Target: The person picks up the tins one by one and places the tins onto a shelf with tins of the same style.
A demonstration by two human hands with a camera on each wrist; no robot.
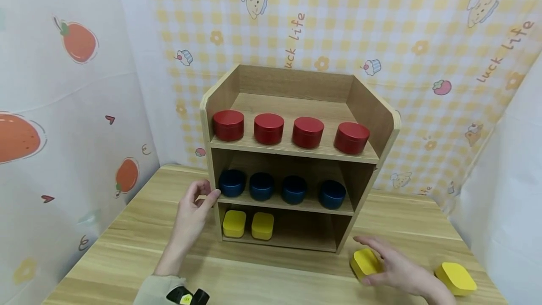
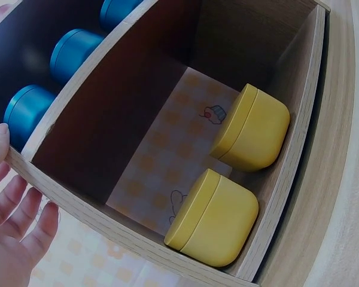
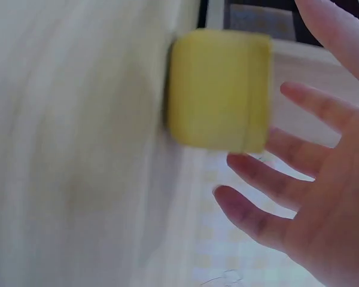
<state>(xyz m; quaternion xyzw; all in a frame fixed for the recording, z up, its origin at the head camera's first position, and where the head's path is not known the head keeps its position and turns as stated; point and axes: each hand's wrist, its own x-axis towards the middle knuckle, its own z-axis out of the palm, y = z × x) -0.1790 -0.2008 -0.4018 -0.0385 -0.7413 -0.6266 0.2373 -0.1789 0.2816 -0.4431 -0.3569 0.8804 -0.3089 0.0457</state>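
Observation:
A wooden three-tier shelf (image 1: 296,244) stands on the table. My left hand (image 1: 192,211) is at its left side, the thumb touching the front edge of the side panel and the other fingers loosely bent outside it. On the bottom tier stand two yellow tins, the left tin (image 2: 218,221) and the right tin (image 2: 257,131). My right hand (image 1: 394,267) is spread around another yellow tin (image 1: 365,263) on the table, right of the shelf. In the right wrist view, this tin (image 3: 218,89) is blurred and the fingers (image 3: 251,215) are not closed on it.
Several red round tins (image 1: 268,129) line the top tier, and several blue round tins (image 1: 261,186) the middle one. One more yellow tin (image 1: 456,277) lies by my right wrist. Patterned cloth (image 1: 275,27) hangs behind the wooden table (image 1: 127,248).

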